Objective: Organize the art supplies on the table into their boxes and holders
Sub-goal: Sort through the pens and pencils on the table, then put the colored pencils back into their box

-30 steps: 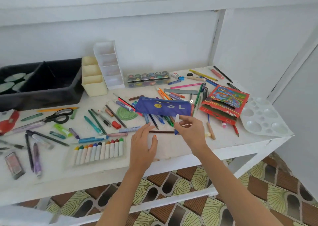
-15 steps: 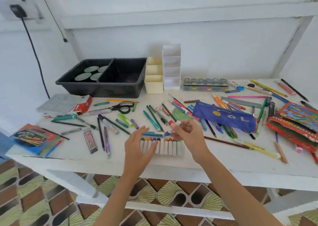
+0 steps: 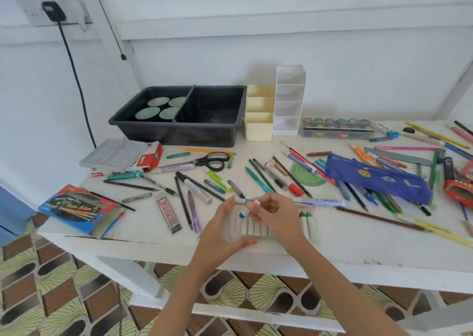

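Our left hand (image 3: 219, 231) grips the ribbed clear plastic tray (image 3: 256, 229) near the worktop (image 3: 358, 246) front edge; our right hand (image 3: 277, 218) pinches a blue-tipped white crayon (image 3: 247, 209) above it

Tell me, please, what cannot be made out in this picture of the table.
Head view:
crayon tray: mostly covered by left hand and right hand; its filled slots cannot be counted.
red box: cut off by the right edge.
blue pencil box lettering: too blurred to read.
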Tool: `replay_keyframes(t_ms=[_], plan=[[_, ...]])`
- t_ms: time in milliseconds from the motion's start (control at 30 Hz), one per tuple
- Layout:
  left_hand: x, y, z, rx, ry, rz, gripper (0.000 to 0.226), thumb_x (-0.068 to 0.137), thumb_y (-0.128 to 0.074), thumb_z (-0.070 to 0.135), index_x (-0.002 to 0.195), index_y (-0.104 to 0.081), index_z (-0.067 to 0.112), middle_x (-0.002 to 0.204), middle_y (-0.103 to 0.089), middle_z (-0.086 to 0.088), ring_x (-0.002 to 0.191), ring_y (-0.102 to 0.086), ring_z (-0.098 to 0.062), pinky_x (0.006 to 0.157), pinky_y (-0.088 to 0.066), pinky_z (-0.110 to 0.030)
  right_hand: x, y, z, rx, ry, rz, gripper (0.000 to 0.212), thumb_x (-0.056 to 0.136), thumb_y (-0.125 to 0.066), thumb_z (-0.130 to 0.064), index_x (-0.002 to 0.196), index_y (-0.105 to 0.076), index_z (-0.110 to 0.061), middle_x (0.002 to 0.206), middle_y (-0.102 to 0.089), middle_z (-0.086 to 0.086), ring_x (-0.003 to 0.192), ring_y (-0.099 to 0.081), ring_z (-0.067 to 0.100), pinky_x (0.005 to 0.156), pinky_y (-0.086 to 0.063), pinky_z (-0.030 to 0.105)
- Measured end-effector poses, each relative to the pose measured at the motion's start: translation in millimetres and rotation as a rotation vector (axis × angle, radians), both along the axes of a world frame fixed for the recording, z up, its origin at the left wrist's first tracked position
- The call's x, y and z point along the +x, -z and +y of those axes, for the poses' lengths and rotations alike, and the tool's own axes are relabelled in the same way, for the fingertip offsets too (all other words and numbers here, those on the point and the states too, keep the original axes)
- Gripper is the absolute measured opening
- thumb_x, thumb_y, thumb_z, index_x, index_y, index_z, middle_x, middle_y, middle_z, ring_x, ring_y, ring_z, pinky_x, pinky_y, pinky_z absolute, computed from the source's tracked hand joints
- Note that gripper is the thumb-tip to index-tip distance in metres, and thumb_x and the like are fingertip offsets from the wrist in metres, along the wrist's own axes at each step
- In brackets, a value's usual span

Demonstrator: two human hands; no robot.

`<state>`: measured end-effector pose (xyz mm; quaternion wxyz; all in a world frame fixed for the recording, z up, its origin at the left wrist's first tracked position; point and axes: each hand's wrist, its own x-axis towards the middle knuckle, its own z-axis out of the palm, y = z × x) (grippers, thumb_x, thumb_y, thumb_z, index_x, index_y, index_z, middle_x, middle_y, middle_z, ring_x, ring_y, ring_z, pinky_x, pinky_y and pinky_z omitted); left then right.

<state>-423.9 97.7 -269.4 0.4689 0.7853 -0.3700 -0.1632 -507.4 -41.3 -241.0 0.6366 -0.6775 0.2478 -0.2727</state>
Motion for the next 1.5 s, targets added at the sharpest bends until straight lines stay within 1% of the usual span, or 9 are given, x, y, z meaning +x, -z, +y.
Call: replay_keyframes(t_ms=[133, 300, 467, 800, 933, 1033, 1133, 1300, 1500], plan=[[4, 2, 2, -0.018, -0.001, 0.018, 0.091, 0.062, -0.081, 0.054, 0.138, -0.033, 0.039, 0.131, -0.029, 0.048, 0.122, -0.034, 0.020, 0.085, -0.030, 0.004, 6, 8, 14, -0.246, 0.005, 0.088, 0.011, 0.077, -0.076, -0.011, 0.078, -0.066, -0.006, 0.070, -0.068, 0.003, 0.064, -0.062, 0.008, 0.065, -0.051, 0.021], [8, 6, 3, -0.008, 0.006, 0.044, 0.088, 0.070, -0.079, 0.042, 0.141, -0.026, 0.044, 0.136, -0.041, 0.031, 0.117, -0.042, 0.016, 0.083, -0.036, 0.001, 3, 34, 23, -0.795, -0.066, 0.116, 0.011, 0.077, -0.075, -0.016, 0.084, -0.068, -0.012, 0.082, -0.067, 0.001, 0.080, -0.062, 0.015, 0.072, -0.051, 0.027], [16, 13, 6, -0.009, 0.110, 0.096, 0.088, 0.077, -0.076, 0.030, 0.147, -0.022, 0.035, 0.142, -0.034, 0.032, 0.131, -0.032, 0.011, 0.102, -0.033, -0.010, -3, 50, 24, -1.095, -0.058, 0.105, 0.026, 0.087, -0.052, -0.034, 0.096, -0.073, -0.021, 0.095, -0.073, -0.004, 0.102, -0.056, 0.012, 0.090, -0.034, 0.026], [16, 12, 8, -0.024, 0.142, 0.105, 0.082, 0.083, -0.070, 0.031, 0.149, -0.022, 0.027, 0.146, -0.024, 0.032, 0.132, -0.024, 0.015, 0.105, -0.027, -0.007, -16, 50, 33, -1.111, -0.119, 0.279, 0.048, 0.103, -0.022, -0.038, 0.122, -0.064, -0.023, 0.130, -0.058, -0.009, 0.134, -0.040, 0.018, 0.106, -0.027, 0.040], [11, 7, 7, 0.026, 0.149, 0.101, 0.082, 0.086, -0.065, 0.032, 0.150, -0.013, 0.032, 0.152, -0.022, 0.021, 0.135, -0.021, 0.010, 0.105, -0.021, -0.004, -14, 47, 35, -1.166, -0.169, 0.339, 0.053, 0.103, -0.017, -0.036, 0.120, -0.064, -0.019, 0.129, -0.060, -0.001, 0.127, -0.049, 0.018, 0.110, -0.023, 0.036], [3, 1, 19, 0.071, 0.158, 0.173, 0.084, 0.088, -0.064, 0.035, 0.149, -0.005, 0.041, 0.150, -0.022, 0.021, 0.137, -0.020, 0.004, 0.112, -0.022, -0.018, -11, 45, 35, -1.125, -0.136, 0.315, 0.051, 0.102, -0.019, -0.035, 0.119, -0.063, -0.014, 0.122, -0.065, 0.005, 0.119, -0.056, 0.019, 0.108, -0.024, 0.030], [-7, -9, 47, 0.031, 0.121, 0.155, 0.069, 0.095, -0.053, 0.018, 0.147, -0.016, 0.040, 0.149, -0.025, 0.025, 0.135, -0.020, 0.012, 0.106, -0.015, -0.004, -2, 36, 39, -1.087, -0.046, 0.198, 0.040, 0.096, -0.033, -0.030, 0.110, -0.066, -0.013, 0.110, -0.069, 0.003, 0.112, -0.055, 0.014, 0.105, -0.027, 0.029], [14, -25, 103, -0.202, -0.296, 0.037, 0.043, 0.091, -0.054, 0.002, 0.123, -0.059, 0.030, 0.117, -0.063, 0.022, 0.111, -0.055, 0.003, 0.091, -0.043, -0.013, 38, 19, 69, -0.953, -0.099, 0.080, 0.035, 0.094, -0.036, -0.030, 0.106, -0.065, -0.016, 0.116, -0.065, 0.001, 0.110, -0.057, 0.018, 0.101, -0.027, 0.026], [91, -38, 173, -0.240, -0.752, -0.075, 0.025, 0.091, -0.055, 0.002, 0.102, -0.068, 0.020, 0.099, -0.069, 0.010, 0.091, -0.060, 0.002, 0.075, -0.042, -0.008, 109, 8, 129, -0.737, -0.175, -0.064, 0.017, 0.087, -0.056, -0.025, 0.099, -0.066, -0.018, 0.096, -0.066, -0.009, 0.095, -0.051, -0.001, 0.095, -0.039, 0.035]])
